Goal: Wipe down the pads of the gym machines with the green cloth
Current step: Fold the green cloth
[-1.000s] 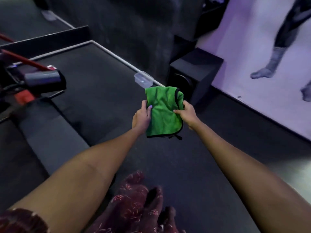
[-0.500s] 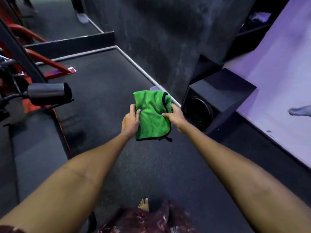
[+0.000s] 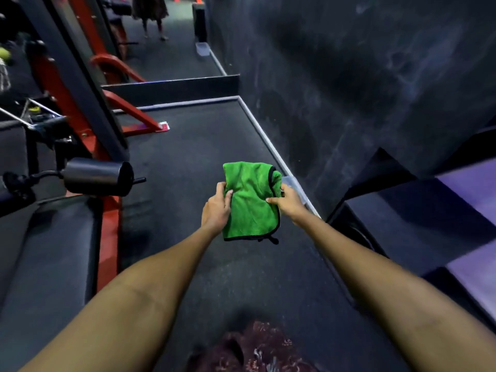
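Green cloth [image 3: 251, 200], soft, light, folded: left hand [image 3: 216, 209] pinches its left edge, right hand [image 3: 288, 204] its right; likely bunches easily.

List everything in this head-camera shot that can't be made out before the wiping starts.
- Flat pad, head view: near end cut off by the left frame edge.
- Roller pad: its mount is lost in dark, blurred framework.
- Green cloth: folded, so inner faces are hidden; left hand and right hand cover its side edges.
- Clear container: mostly hidden behind the right hand.
- Whether either pad is dirty: too dim to tell.
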Demonstrator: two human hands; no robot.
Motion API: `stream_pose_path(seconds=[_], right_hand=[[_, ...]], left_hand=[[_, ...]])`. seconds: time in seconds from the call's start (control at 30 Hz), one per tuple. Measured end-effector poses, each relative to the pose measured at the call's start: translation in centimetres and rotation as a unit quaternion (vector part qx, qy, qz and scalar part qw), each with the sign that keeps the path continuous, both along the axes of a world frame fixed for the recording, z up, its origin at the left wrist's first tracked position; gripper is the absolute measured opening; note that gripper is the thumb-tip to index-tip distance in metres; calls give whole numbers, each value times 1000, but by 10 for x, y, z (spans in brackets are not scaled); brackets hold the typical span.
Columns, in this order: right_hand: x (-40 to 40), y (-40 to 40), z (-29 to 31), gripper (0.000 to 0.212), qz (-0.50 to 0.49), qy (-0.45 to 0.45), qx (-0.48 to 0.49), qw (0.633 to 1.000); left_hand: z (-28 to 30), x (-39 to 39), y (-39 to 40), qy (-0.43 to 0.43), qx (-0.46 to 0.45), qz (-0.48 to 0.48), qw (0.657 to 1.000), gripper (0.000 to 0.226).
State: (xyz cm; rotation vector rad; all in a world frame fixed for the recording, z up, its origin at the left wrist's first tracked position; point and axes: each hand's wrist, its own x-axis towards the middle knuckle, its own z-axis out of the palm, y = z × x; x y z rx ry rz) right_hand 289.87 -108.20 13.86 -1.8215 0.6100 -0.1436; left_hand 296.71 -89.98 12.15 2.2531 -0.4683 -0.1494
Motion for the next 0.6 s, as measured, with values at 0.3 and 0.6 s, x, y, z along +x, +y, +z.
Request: stream_pose_path(seconds=[0.3,0.6], right_hand=[[126,-94,-15,47,44,27,31,998],[256,-197,-45,44,6,76,26,997]], left_hand=[[-20,102,-90,33,2,57,998,33],[-50,237,-196,75,13,35,996,32]])
